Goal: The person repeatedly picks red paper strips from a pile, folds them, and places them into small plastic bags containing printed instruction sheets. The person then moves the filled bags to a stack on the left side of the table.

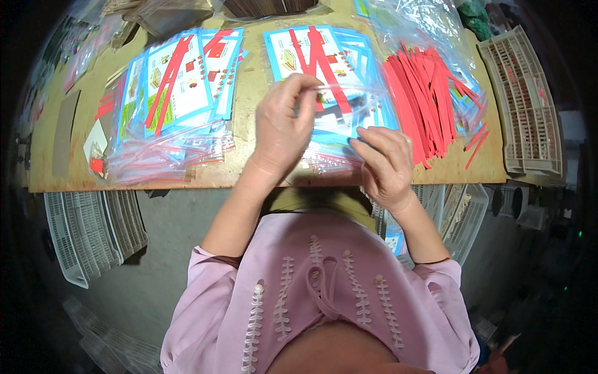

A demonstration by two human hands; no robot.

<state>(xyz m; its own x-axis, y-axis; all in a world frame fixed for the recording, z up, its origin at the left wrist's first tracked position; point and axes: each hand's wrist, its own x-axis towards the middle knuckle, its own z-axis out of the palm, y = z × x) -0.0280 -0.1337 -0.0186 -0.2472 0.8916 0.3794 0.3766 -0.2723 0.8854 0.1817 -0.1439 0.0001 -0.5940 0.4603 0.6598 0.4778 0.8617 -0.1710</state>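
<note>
Both hands are over a pile of clear zip bags with blue-edged printed cards [280, 47] in them, at the middle of the table. My left hand [288, 121] is closed in a pinch on the upper edge of a clear plastic bag [349, 93]. My right hand [387, 163] has its fingers curled at the lower right side of that bag, and its fingertips seem closed on the film. Red strips [317, 50] lie across the cards just beyond my left hand. A thick heap of loose red strips [423, 100] lies right of my right hand.
Another stack of bagged cards [177, 81] with red strips lies at the left. A plastic crate [520, 100] stands at the table's right end. Crates [93, 230] sit below the front edge at left, and more [467, 218] at right. Brown pieces [268, 7] are stacked at the back.
</note>
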